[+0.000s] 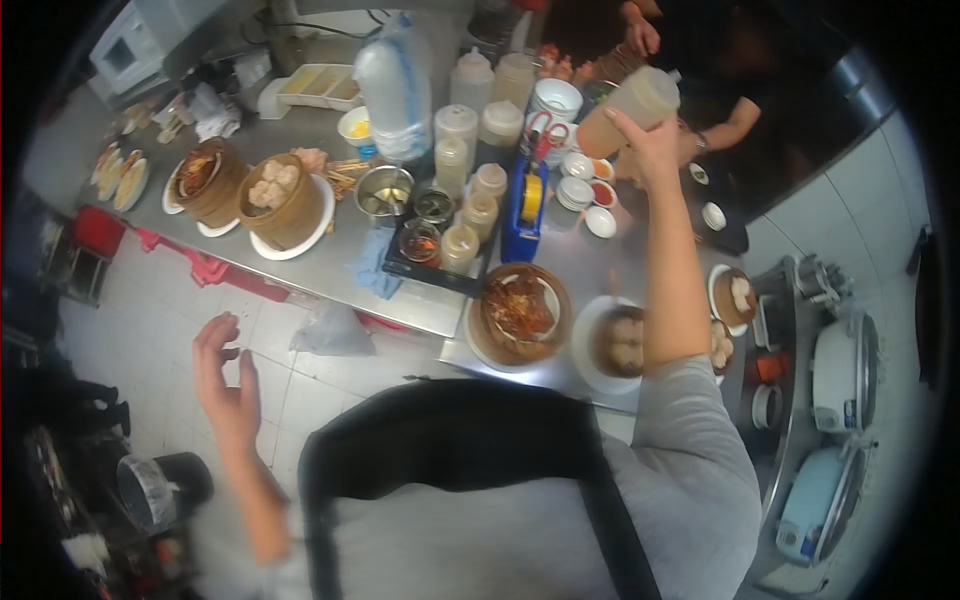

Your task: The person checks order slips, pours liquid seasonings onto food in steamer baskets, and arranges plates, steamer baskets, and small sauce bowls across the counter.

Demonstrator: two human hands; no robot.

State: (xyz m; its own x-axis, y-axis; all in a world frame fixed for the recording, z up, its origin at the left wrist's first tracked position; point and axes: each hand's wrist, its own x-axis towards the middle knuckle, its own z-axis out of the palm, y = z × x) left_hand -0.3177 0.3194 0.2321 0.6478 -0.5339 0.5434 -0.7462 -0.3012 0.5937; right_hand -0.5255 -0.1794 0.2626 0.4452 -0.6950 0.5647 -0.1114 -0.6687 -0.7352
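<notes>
My right hand [652, 145] is closed around a squeeze bottle [640, 100] with brownish liquid, held tilted over the far side of the steel counter. Small white bowls [574, 192] and little dishes of red sauce [603, 193] lie just below and left of it. Nothing is in my left hand [228, 385], which hangs over the floor at the left with its fingers apart. Under my right forearm, partly hidden, sits a steamer of round buns [625, 342]. Beside it a bamboo steamer [520, 312] holds a reddish-brown dish.
A co-worker's arm [735, 125] reaches in beyond the bottle. A blue tape dispenser [523, 215] and several squeeze bottles [456, 130] stand mid-counter. Further left are a dumpling steamer [285, 205] and a metal pot [384, 190]. Rice cookers [843, 375] stand at the right.
</notes>
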